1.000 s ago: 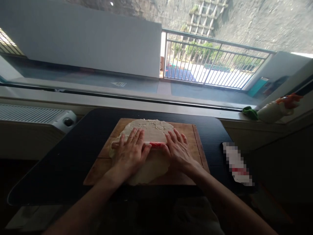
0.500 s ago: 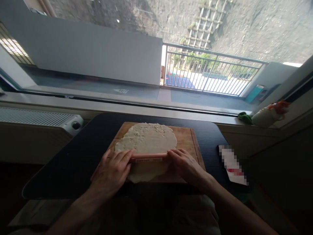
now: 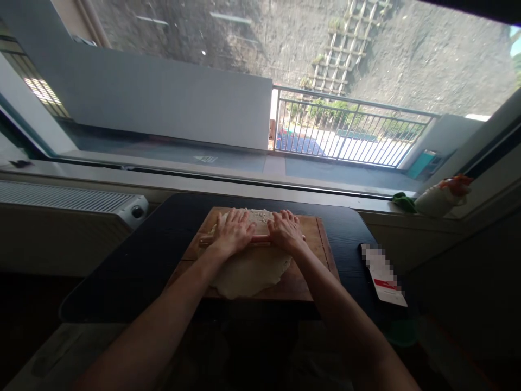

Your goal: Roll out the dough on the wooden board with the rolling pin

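A thin rolling pin (image 3: 261, 239) lies crosswise over a broad, flat sheet of pale dough (image 3: 246, 274). Beneath the dough is a wooden cutting board (image 3: 315, 236). My left hand (image 3: 233, 232) presses its palm on the pin left of the middle, fingers stretched forward over the dough. On the right part of the pin rests my right hand (image 3: 285, 228), its fingers also extended and slightly spread. Both hands are open rather than wrapped round the pin, whose ends show beyond them. The hands cover part of the dough's far area.
The board stands on a black table (image 3: 122, 260) with rounded corners. A phone-like flat thing (image 3: 385, 279), partly blurred, lies at the right. Behind runs a windowsill (image 3: 183, 182) with a white container (image 3: 435, 201) and a green item (image 3: 404, 202). A radiator (image 3: 73, 198) is at left.
Both hands and the rolling pin have moved forward, from the near part of the dough to its far part. The fingers now stretch out over the pin. The view has shifted slightly.
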A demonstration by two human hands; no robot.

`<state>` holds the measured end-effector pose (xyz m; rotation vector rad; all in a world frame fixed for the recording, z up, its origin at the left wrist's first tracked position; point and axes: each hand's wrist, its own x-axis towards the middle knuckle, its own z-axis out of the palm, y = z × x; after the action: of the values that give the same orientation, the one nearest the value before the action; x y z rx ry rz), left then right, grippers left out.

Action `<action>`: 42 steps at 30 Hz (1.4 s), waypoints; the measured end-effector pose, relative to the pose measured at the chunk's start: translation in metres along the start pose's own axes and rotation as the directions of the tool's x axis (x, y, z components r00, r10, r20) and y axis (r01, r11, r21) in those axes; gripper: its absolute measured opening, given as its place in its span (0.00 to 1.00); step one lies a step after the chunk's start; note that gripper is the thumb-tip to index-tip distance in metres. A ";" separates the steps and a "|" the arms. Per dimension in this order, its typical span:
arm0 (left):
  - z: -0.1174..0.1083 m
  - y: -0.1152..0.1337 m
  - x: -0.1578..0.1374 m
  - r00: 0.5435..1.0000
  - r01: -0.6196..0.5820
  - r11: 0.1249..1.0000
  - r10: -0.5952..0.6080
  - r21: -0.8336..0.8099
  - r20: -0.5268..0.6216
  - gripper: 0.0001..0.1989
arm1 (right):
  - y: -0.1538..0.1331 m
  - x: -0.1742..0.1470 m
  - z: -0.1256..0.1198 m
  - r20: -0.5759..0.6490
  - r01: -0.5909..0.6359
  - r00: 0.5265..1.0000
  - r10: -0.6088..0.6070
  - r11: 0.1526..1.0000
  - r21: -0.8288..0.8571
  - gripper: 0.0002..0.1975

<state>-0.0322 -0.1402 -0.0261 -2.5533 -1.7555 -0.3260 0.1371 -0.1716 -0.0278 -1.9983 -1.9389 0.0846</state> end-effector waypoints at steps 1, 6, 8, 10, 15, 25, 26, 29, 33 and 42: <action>0.004 0.002 -0.007 1.000 0.000 1.000 0.000 0.006 0.030 0.30 | -0.002 -0.009 0.003 0.013 -0.005 1.000 0.005 1.000 -0.016 0.23; 0.010 -0.001 -0.066 0.991 -0.133 0.991 0.133 0.022 -0.001 0.29 | -0.003 -0.068 0.005 0.041 0.128 0.991 -0.125 0.988 -0.085 0.25; 0.009 -0.001 -0.069 0.989 -0.145 0.989 0.146 0.021 -0.034 0.28 | -0.002 -0.070 0.003 0.044 0.160 0.987 -0.156 0.983 -0.091 0.25; 0.008 0.000 -0.053 0.991 -0.123 0.992 0.123 0.016 -0.050 0.29 | -0.003 -0.055 0.002 0.039 0.129 0.991 -0.125 0.987 -0.095 0.25; 0.008 0.001 -0.028 0.997 -0.079 0.997 0.079 0.007 -0.019 0.29 | -0.003 -0.032 0.000 0.089 0.055 0.995 -0.048 0.995 -0.087 0.28; 0.011 0.000 -0.050 0.990 -0.111 0.994 0.111 0.011 -0.087 0.29 | 0.000 -0.047 0.002 0.100 0.133 0.987 -0.126 0.988 -0.075 0.31; 0.011 0.000 -0.037 0.995 -0.080 0.997 0.080 0.010 -0.053 0.29 | -0.001 -0.034 0.002 0.119 0.092 0.989 -0.083 0.993 -0.072 0.32; 0.010 0.001 -0.032 0.998 -0.064 0.998 0.064 0.008 -0.017 0.29 | -0.003 -0.031 0.001 0.132 0.077 0.989 -0.068 0.995 -0.063 0.32; 0.007 0.000 -0.099 0.973 -0.212 0.977 0.208 -0.033 -0.105 0.30 | 0.006 -0.091 -0.004 0.066 0.267 0.962 -0.265 0.963 -0.026 0.30; -0.021 -0.083 -0.094 0.936 0.085 0.884 -0.230 -0.460 -0.268 0.21 | 0.017 -0.092 -0.032 0.237 0.433 0.872 -0.428 0.901 0.036 0.23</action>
<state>-0.1442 -0.1996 -0.0309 -2.4193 -1.9408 -1.2003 0.1568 -0.2683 -0.0212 -1.5728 -2.5037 0.2028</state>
